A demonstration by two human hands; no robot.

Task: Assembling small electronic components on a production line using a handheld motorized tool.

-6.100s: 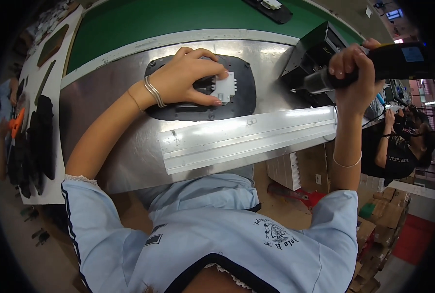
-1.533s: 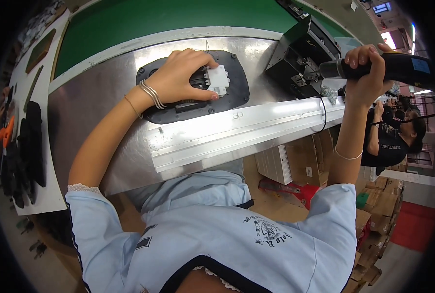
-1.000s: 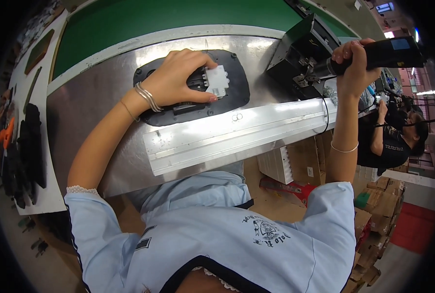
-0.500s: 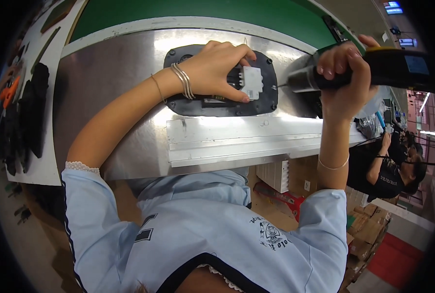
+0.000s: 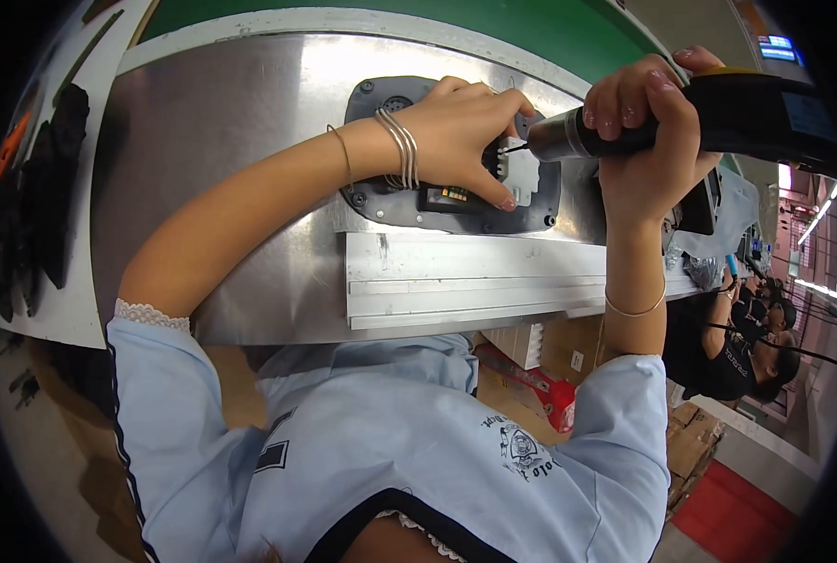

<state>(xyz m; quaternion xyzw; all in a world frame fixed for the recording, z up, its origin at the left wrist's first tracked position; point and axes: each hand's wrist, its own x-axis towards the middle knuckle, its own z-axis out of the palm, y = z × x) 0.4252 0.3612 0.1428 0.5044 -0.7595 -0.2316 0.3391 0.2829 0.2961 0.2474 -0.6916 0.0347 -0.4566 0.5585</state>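
Note:
A dark grey plastic housing with rounded corners lies on the metal bench top, its inner side showing. On its right part sits a white plastic block. My left hand spans this block, thumb on its near edge and fingers on its far side. In my right hand is a black power screwdriver, held level with its metal nose pointing left. The thin bit reaches the block's upper left part, between my left thumb and fingers. Whether it touches a screw, I cannot tell.
Pale metal rails run along the bench's near edge. Beyond the bench lies a green surface. Dark parts and an orange-handled tool stand at the far left. To the right are a plastic bag and people at work.
The screwdriver's bit has come from the housing's right rim to the white block. In the picture, the housing and my left hand sit further right.

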